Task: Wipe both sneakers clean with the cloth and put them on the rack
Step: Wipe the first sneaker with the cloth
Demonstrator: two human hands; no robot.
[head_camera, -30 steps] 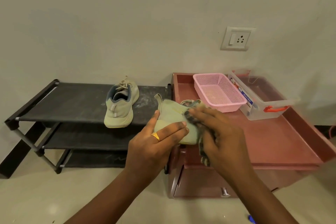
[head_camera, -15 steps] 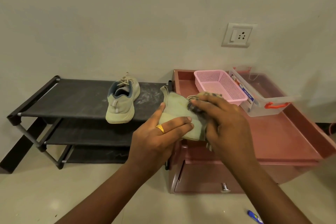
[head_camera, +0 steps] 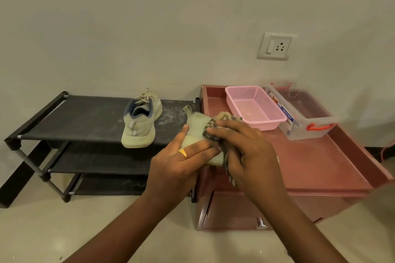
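Beyond and to the right of the grip, a pink perforated plastic basket (head_camera: pixel 254 105) sits on the reddish-brown cabinet top with a raised rim (head_camera: pixel 333 168), its mesh floor in plain sight. Touching the basket's right side stands a clear plastic box with a red handle (head_camera: pixel 303 121). What it holds cannot be told.

The left hand (head_camera: pixel 181 162) curls its thumb and fingers round a pale green fabric sneaker (head_camera: pixel 197 126), which is held up over the cabinet's left edge. The right hand (head_camera: pixel 245 149) has its fingers bent onto a brown patterned cloth (head_camera: pixel 222 120) and presses it against the sneaker's upper side. A tail of the cloth hangs below the palm.

Left of the grip, a second pale green sneaker (head_camera: pixel 140 121) stands upright on the top shelf of the black three-tier rack (head_camera: pixel 81 117), heel toward the camera, just inside the front bar. Dark shelf fabric runs on leftward from it to the end post. Right of the grip, the cabinet top stretches to its rim, and a drawer with a metal knob (head_camera: pixel 261 223) lies below.
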